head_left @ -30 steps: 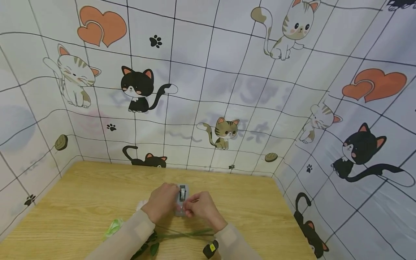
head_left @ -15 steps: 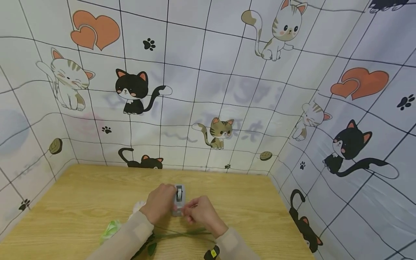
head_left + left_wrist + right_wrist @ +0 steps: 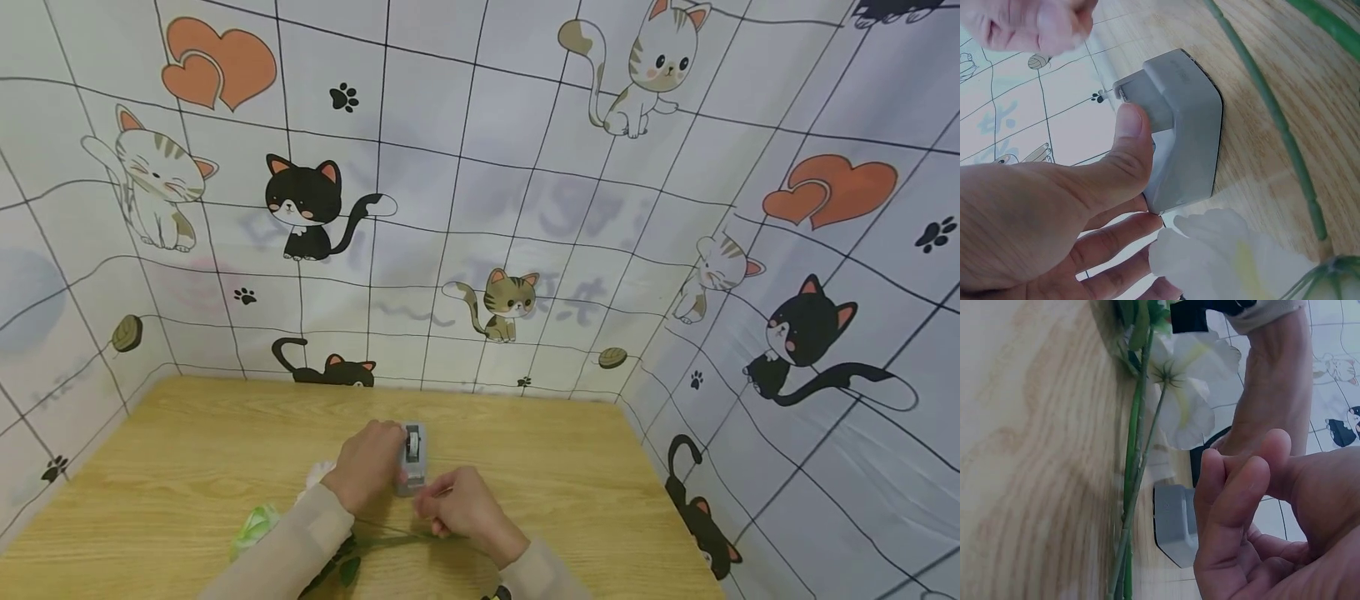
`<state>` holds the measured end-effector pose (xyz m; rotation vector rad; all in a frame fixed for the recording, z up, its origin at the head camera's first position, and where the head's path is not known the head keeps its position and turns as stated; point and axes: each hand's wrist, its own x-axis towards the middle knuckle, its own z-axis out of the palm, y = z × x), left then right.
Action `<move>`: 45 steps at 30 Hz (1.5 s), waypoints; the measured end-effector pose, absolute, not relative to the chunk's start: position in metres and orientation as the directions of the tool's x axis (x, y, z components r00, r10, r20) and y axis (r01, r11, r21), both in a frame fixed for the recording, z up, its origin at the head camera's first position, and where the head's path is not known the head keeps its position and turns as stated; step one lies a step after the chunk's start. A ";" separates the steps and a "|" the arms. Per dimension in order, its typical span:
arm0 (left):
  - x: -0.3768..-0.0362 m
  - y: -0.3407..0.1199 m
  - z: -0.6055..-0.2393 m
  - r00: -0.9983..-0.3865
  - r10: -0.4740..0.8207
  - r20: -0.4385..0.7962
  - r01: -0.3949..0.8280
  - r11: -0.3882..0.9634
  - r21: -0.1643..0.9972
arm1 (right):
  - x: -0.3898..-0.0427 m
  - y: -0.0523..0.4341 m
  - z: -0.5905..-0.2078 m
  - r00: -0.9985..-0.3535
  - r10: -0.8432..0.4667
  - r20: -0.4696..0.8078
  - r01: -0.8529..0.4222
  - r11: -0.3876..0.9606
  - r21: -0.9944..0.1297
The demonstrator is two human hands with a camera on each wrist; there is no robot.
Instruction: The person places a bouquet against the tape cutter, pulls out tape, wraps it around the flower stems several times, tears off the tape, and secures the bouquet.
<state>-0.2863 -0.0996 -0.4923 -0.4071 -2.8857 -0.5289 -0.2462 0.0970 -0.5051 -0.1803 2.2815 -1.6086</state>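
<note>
A small grey tape dispenser (image 3: 412,458) stands on the wooden table (image 3: 187,450). My left hand (image 3: 370,463) grips it from the left; in the left wrist view its thumb (image 3: 1124,147) presses the dispenser (image 3: 1188,119) while the fingers reach along its far side. My right hand (image 3: 455,505) hovers just in front of the dispenser (image 3: 1175,528) with thumb and fingertips (image 3: 1244,469) pinched together, seemingly on a thin clear strip of tape that barely shows.
Artificial flowers lie under my forearms: a white bloom (image 3: 318,475), a pale green bloom (image 3: 255,527) and long green stems (image 3: 397,540). Cat-print cloth walls (image 3: 525,208) close the table at the back and on both sides.
My right hand has drawn back toward me, away from the dispenser, still pinched. The left hand has stayed on the dispenser.
</note>
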 end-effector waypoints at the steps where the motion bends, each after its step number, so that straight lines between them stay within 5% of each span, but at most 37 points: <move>1: -0.287 -0.100 -0.492 -0.947 0.231 0.222 0.295 0.900 0.321 | -0.245 0.097 -0.506 -0.932 -0.304 -0.197 0.083 0.352 -0.932; 45: -0.287 -0.099 -0.493 -0.949 0.232 0.214 0.291 0.904 0.313 | -0.210 0.102 -0.522 -0.916 -0.327 -0.233 0.111 0.351 -0.930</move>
